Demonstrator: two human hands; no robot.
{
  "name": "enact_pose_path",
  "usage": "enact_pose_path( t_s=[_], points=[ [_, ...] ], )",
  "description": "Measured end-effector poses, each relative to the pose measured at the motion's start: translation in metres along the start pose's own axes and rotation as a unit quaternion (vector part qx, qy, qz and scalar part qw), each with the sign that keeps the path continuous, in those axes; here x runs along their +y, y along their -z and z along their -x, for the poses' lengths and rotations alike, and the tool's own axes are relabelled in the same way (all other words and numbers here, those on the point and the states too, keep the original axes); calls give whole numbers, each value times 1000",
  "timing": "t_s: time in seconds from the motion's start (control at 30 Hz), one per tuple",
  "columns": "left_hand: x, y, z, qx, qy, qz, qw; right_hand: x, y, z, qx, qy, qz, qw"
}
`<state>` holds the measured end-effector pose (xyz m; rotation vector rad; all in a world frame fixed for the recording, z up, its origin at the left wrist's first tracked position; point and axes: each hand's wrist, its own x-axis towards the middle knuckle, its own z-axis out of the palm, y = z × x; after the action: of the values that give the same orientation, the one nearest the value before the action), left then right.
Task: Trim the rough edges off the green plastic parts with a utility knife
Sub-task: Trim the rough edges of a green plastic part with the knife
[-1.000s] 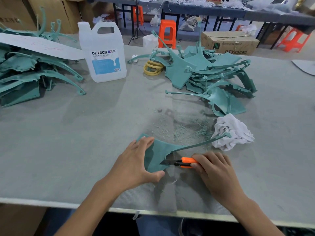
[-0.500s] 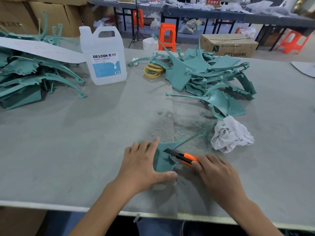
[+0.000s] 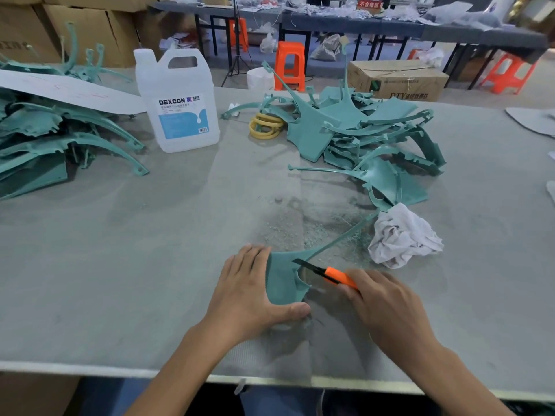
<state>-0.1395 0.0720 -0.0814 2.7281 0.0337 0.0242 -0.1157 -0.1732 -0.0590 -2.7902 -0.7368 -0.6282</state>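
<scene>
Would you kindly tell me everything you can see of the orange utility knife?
The utility knife has an orange, plastic-looking body and a dark blade slid out. It points away and to the left, its tip at the cut-out edge of the green plastic part. The right hand grips its rear end, hiding it.

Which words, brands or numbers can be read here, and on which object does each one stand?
"DEXCON": label of the white jug; the small print and barcode number below it are too small to read.
"DTY": side of the cardboard box; the characters after it are blurred.
"不合格区": red sign at the back, only just readable.
Faint print on the left carton: too blurred to read.
</scene>
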Motion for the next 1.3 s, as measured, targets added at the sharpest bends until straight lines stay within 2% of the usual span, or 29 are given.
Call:
enact_pose_path(
  t_s=[0.13, 0.23, 0.37, 0.47, 0.6, 0.73, 0.83, 1.07, 1.3],
  points=[
    [0, 0, 0, -6, 3, 5, 1000, -8, 5, 1, -35, 13, -6, 999],
    [0, -1, 1, -6, 7, 5, 1000, -5, 8, -1, -51, -14, -10, 999],
    [-1, -2, 1, -1, 9, 8, 1000, -3, 7, 1, -152, -32, -49, 987],
    [-2, -4, 0, -2, 9, 8, 1000, 1, 9, 0, -154, -67, -45, 985],
    [0, -3, 3, 3, 2, -14, 1000, -3, 13, -2, -232, -56, -80, 968],
    [6, -2, 11, 28, 20, -59, 998, 7, 25, -7, -196, -70, -41, 977],
    [12, -3, 13, 46, 30, -83, 995, 4, 29, -9, -196, -42, 7, 980],
    [20, 1, 15, 72, 37, -110, 991, -1, 29, -18, -249, -30, -29, 968],
    [19, -6, 15, 86, 24, -83, 993, -3, 38, -24, -278, -36, -59, 958]
  ],
)
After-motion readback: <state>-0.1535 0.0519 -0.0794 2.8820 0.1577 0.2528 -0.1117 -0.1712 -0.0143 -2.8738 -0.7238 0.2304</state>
